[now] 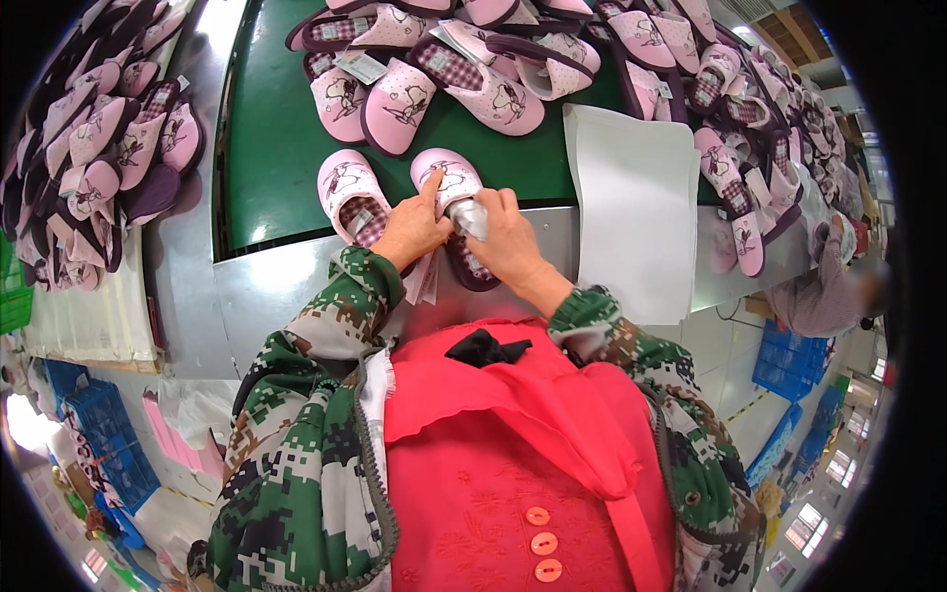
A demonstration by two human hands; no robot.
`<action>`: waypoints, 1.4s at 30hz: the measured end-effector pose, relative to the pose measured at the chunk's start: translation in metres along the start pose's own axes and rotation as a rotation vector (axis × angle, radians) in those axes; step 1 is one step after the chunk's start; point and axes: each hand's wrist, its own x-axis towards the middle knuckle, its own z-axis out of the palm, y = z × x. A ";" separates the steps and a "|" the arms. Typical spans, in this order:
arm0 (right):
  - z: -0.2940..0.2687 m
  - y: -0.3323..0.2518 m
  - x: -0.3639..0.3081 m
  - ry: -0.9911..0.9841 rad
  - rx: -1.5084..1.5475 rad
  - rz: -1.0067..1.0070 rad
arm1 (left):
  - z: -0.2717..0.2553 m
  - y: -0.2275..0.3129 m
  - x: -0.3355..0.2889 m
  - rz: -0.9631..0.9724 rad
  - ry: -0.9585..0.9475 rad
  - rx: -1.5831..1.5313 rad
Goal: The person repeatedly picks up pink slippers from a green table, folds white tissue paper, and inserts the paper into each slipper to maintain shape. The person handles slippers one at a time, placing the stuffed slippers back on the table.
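A pair of pink slippers with dark purple soles and a printed cartoon figure lies at the table's near edge, toes pointing away from me. My left hand (412, 229) grips the right-hand slipper (446, 174), its index finger laid along the upper. A wad of crumpled white paper (468, 218) sits at that slipper's opening, pinched by the fingers of my right hand (511, 242). How far the wad reaches inside is hidden. The left-hand slipper (347, 185) rests beside my left wrist, its checked insole partly showing. Tags (424, 280) hang below my left hand.
More pink slippers (400, 99) cover the far part of the green belt (271, 163). Heaps of slippers stand at the left (99, 148) and right (735, 168). White paper sheets (633, 212) overhang the metal edge beside my right hand. Another person (819, 296) is at the far right.
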 end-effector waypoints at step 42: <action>0.046 0.016 0.002 -0.107 -0.197 -0.298 | -0.014 0.002 0.012 -0.007 -0.189 0.062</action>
